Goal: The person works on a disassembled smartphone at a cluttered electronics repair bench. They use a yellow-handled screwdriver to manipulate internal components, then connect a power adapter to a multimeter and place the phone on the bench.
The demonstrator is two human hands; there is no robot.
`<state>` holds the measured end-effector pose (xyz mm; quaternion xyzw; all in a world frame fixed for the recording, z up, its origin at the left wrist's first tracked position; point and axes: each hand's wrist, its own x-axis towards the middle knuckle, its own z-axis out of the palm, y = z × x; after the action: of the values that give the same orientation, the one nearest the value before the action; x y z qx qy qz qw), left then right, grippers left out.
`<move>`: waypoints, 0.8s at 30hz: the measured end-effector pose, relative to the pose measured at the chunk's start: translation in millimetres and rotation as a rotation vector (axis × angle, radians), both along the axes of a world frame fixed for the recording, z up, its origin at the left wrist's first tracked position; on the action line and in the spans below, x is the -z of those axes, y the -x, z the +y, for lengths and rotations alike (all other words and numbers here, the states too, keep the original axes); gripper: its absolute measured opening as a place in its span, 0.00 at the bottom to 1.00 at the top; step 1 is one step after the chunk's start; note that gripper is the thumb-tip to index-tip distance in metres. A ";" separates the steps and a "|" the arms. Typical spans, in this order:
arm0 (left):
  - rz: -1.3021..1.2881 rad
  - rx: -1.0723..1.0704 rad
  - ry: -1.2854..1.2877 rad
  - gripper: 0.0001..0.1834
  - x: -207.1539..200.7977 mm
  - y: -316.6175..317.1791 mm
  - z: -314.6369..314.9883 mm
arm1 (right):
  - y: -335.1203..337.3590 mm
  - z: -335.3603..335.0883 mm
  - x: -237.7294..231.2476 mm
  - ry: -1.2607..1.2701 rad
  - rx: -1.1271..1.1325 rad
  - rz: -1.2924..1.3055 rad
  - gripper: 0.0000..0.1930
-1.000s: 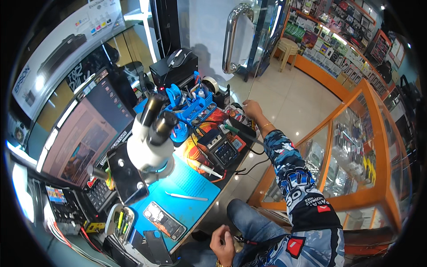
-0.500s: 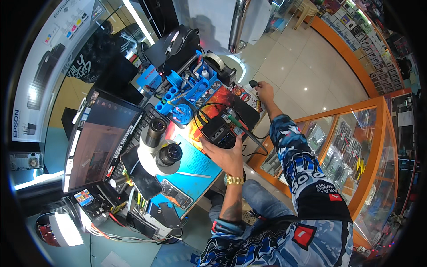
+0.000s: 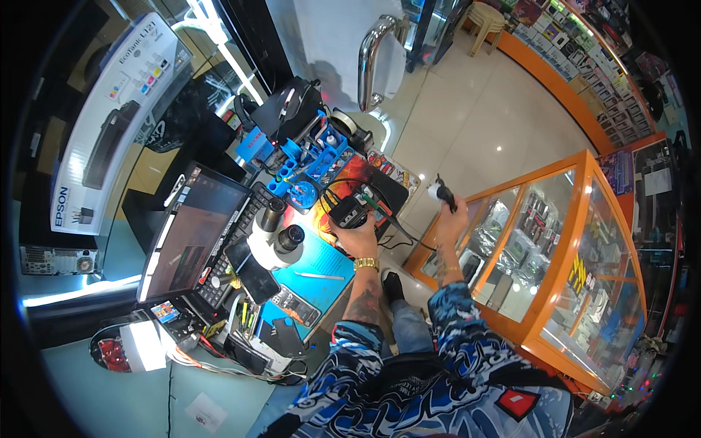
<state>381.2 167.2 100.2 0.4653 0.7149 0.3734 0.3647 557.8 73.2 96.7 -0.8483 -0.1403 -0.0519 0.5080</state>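
Observation:
My left hand (image 3: 356, 239), with a gold watch at the wrist, is closed around the near side of a black soldering station (image 3: 346, 212). A soldering iron with a green grip (image 3: 369, 201) lies across the top right of the station, its cable running off toward the right. Out past the bench's right edge, my right hand (image 3: 451, 219) is raised over the tiled floor. Its fingers are wrapped round a small black-and-white piece (image 3: 442, 193) that looks like a plug; its exact kind is unclear. A blue work mat (image 3: 310, 255) lies left of my left hand, with a thin white stick-like tool (image 3: 320, 276) on it.
A white microscope (image 3: 269, 252) stands over the mat. Near it are a dark phone (image 3: 252, 271), another phone (image 3: 296, 306) and a monitor (image 3: 191, 233). A blue tool organizer (image 3: 321, 157) is at the back. To the right stands an orange-framed glass display case (image 3: 533, 255).
My right hand has come back from the bench's far right corner, turning upright with the black-and-white piece. My left hand stays at the soldering station. The whole view has shifted.

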 end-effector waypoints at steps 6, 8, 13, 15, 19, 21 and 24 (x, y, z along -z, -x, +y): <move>-0.055 0.053 0.059 0.55 -2.3 27.6 -2.4 | 47.1 -52.3 -23.7 -0.139 -0.042 0.289 0.14; -0.066 0.085 0.113 0.55 -9.7 34.8 -4.2 | 59.8 -66.7 -22.4 -0.228 -0.068 0.334 0.14; -0.088 0.179 -0.142 0.43 -0.5 41.5 -10.1 | 107.3 -91.1 -62.6 -0.177 -0.085 0.304 0.12; -0.120 0.263 -0.244 0.42 -10.3 41.9 -13.7 | 125.4 -109.7 -79.6 -0.116 -0.097 0.151 0.12; -0.481 0.435 -0.199 0.34 -65.9 49.4 -26.7 | 154.2 -159.9 -130.3 -0.069 -0.164 -0.034 0.12; -0.653 0.521 -0.160 0.33 -125.5 63.1 -42.9 | 172.6 -186.1 -167.1 -0.097 -0.203 -0.056 0.13; -0.561 0.601 -0.114 0.35 -164.7 91.7 -52.6 | 193.2 -227.0 -227.5 -0.122 -0.299 -0.238 0.13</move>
<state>289.5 114.7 264.9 0.5527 0.3984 0.4016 0.6120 364.6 -153.8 324.2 -0.7735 -0.3202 -0.0841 0.5405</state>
